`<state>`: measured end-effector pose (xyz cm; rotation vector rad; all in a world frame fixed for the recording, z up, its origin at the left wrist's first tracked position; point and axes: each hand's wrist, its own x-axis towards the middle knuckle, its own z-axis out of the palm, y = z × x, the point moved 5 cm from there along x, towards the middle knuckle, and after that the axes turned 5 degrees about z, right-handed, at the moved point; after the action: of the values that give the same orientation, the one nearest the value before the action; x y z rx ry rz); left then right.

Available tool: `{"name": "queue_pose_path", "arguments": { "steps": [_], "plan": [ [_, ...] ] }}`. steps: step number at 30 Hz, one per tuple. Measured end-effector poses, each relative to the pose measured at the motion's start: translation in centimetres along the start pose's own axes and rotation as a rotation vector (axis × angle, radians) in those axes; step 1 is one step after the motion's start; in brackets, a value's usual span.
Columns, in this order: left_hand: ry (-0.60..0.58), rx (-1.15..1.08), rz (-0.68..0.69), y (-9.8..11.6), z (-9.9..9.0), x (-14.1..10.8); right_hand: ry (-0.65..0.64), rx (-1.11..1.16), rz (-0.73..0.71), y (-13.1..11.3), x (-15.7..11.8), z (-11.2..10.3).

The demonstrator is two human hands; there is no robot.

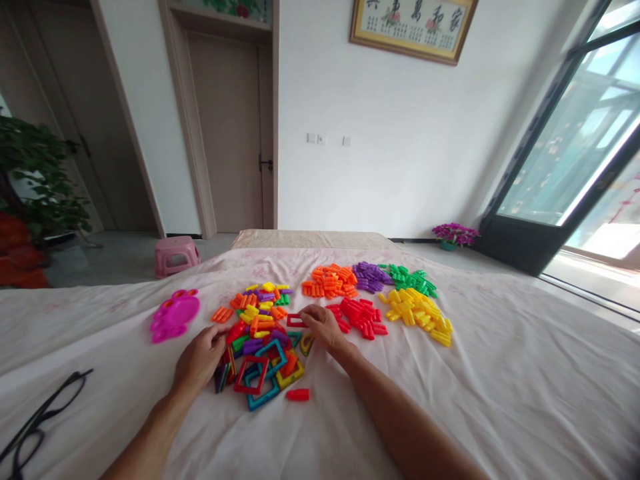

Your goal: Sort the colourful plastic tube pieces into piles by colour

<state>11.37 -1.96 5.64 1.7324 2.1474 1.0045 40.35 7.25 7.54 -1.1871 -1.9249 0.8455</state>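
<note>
A mixed heap of coloured pieces (pixel 257 320) lies between my hands, with square frames such as a red one (pixel 251 375) at its near side. My right hand (pixel 323 325) pinches a small red frame (pixel 295 321) at the heap's right edge. At the left edge my left hand (pixel 200 357) has its fingers bent together beside a red piece (pixel 236 331); whether it grips anything is hidden. Sorted piles lie to the right: red (pixel 361 316), orange (pixel 330 281), purple (pixel 370 277), green (pixel 413 280) and yellow (pixel 420 313).
On the cloth-covered table (pixel 500 373), a magenta paw-shaped tray (pixel 175 316) sits left of the heap and black glasses (pixel 45 417) lie at the near left. One red piece (pixel 298 395) is below the heap. A pink stool (pixel 176 255) stands beyond the table.
</note>
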Motion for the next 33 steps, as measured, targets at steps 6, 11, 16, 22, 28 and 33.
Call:
{"name": "queue_pose_path", "arguments": {
  "steps": [6, 11, 16, 22, 28, 33],
  "plan": [
    [-0.006, -0.002, -0.008, 0.2, -0.1, -0.1, -0.011, -0.224, -0.235, -2.6, -1.1, 0.3],
    [-0.023, -0.008, -0.035, 0.3, -0.1, -0.1, -0.101, -0.325, -0.419, -4.6, -2.2, 2.4],
    [-0.046, -0.018, -0.026, 0.4, -0.1, -0.1, -0.101, -0.317, -0.375, -4.7, -2.4, 2.9],
    [-0.047, -0.063, 0.012, 0.4, 0.0, -0.1, 0.011, -0.242, -0.217, -3.7, -1.7, 1.9],
    [-0.067, -0.032, -0.002, -0.1, 0.3, 0.1, 0.266, 0.074, -0.024, -0.3, 1.0, -3.2],
    [-0.068, -0.016, 0.002, -0.3, 0.5, 0.2, 0.436, 0.279, 0.142, 3.8, 1.9, -8.9]
  ]
}}
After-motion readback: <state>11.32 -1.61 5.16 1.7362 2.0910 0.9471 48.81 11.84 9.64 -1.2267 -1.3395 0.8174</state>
